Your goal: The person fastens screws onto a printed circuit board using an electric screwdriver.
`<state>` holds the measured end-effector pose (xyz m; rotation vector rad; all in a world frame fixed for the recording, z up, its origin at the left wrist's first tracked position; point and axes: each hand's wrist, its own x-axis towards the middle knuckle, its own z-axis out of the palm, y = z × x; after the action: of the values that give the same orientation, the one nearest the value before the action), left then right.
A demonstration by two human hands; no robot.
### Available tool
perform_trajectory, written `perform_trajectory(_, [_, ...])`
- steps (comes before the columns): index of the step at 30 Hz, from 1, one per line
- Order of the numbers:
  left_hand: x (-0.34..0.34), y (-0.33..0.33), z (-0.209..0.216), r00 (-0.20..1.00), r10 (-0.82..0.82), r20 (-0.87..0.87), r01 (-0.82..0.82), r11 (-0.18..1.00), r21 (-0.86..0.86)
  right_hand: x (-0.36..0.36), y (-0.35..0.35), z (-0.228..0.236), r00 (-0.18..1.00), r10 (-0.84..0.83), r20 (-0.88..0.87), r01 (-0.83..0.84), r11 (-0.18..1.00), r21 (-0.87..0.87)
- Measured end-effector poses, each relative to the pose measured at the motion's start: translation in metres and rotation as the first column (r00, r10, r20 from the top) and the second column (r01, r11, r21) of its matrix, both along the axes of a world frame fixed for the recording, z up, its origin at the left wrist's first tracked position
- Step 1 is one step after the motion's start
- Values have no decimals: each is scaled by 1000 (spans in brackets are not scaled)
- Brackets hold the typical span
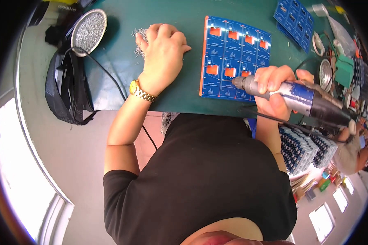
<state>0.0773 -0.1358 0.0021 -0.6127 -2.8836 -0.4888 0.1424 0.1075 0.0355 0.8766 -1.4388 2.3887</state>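
My right hand (276, 87) is wrapped around an electric screwdriver (300, 98) with a silver front, a blue band and a black rear. Its tip points left, over the lower part of a blue printed panel sheet (218, 51) with orange edges and rows of cut-outs. Whether the tip touches the sheet I cannot tell. My left hand (163, 51), palm down with bent fingers, rests at a loose pile of small silver screws (139, 52). Its fingertips are hidden under the hand, so what they pinch does not show. A gold watch sits on that wrist.
A round metal dish (89, 32) full of small silver pieces stands at the far left, above a black bag (67, 90). A dark cable (110, 77) crosses the green table (171, 107). More blue sheets (294, 22) lie far right. Another person (351, 157) sits beyond stacked parts (298, 149).
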Motion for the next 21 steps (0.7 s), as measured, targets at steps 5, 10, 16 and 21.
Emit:
perform_trajectory(5, [-10,-3,3,996,-15,-87,24,994,110,25,12,7,992,-124,2,123,982,-140])
perform_trajectory(10, [-17,-3,3,992,-61,-113,80,983,165,42,29,24,974,-226,-16,226,967,118])
perform_trajectory(16, [11,36,23,986,-127,106,71,905,418,48,31,23,967,-224,-120,237,966,107])
perform_trajectory(21, [36,67,13,950,-311,-12,281,841,462,49,31,24,950,-249,-190,280,946,161])
